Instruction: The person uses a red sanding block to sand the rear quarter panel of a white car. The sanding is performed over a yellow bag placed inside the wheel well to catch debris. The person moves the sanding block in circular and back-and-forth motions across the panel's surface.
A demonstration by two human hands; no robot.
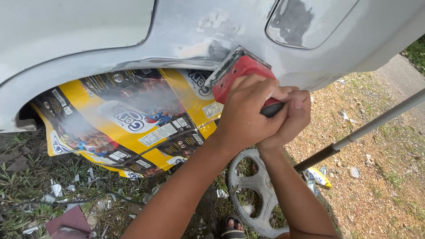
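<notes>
A red power sander (237, 73) with a grey pad presses against the grey-white car body panel (186, 35) just above the wheel arch. My left hand (245, 110) is closed over the top of the sander. My right hand (294, 115) grips its dark handle from the right side, touching my left hand. Patches of sanded filler show on the panel around the pad.
A yellow and black printed plastic sheet (133, 119) covers the wheel opening. A grey wheel cover (254, 186) lies on the grass below my arms, with my sandalled foot (232, 228) beside it. A slanted pole (367, 128) crosses at right over gravel.
</notes>
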